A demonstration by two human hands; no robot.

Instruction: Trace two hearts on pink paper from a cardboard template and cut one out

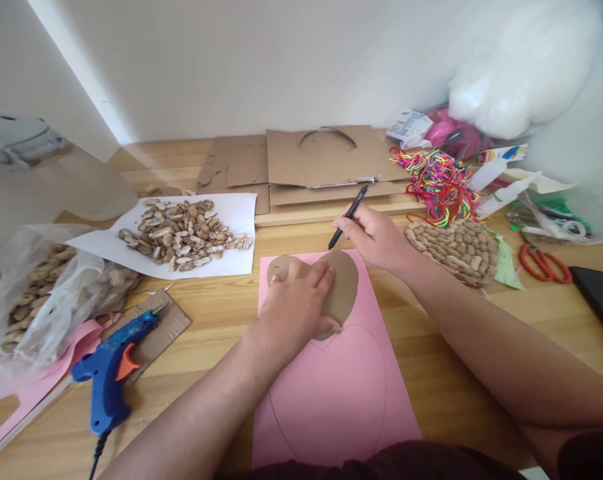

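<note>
My left hand (301,297) lies with fingers spread on a heart-shaped cardboard piece (344,283), pressing it against a sheet of pink paper (331,393). A large curved outline is drawn on the paper below the cardboard heart. In my right hand (379,237) is a black pen (348,219), its tip pointing down near the heart's top edge. Whether the tip touches the paper I cannot tell. Right of the paper, beneath my right forearm, rests a heart covered in peanut shells (454,250).
Peanut shells (181,230) lie on white paper at the left, near a plastic bag of peanuts (36,300). A blue glue gun (111,367) sits front left. Cardboard sheets (321,160) lie behind. Colourful cords (439,180), red-handled scissors (544,263) and a black phone (599,297) are right.
</note>
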